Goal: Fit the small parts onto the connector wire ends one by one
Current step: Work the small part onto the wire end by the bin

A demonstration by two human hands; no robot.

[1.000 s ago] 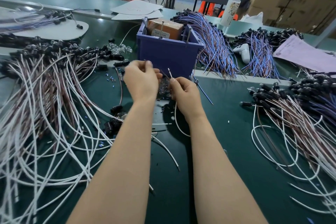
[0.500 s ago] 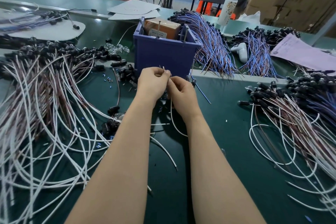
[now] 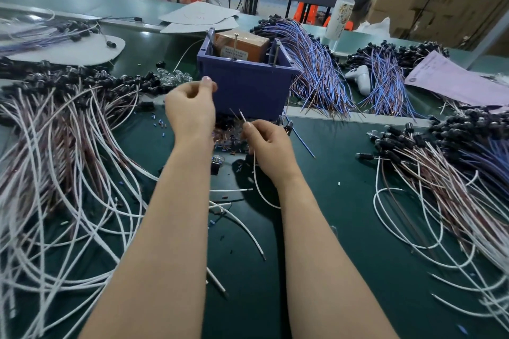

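Right hand [image 3: 268, 146] fingers pinch one white wire [image 3: 242, 116]; its stripped end points up and away past the fingertips, long axis near upright, tail looping down under the wrist. Left hand [image 3: 190, 110] is raised just left of the tip, fingers curled, thumb on index; can't tell if it holds a part.

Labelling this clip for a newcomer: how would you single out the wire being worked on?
Find the blue bin in the middle of the green table. Just in front of it the right hand pinches a white wire, tip pointing up toward the bin. The other white wires lie on the table; only this one is held up.
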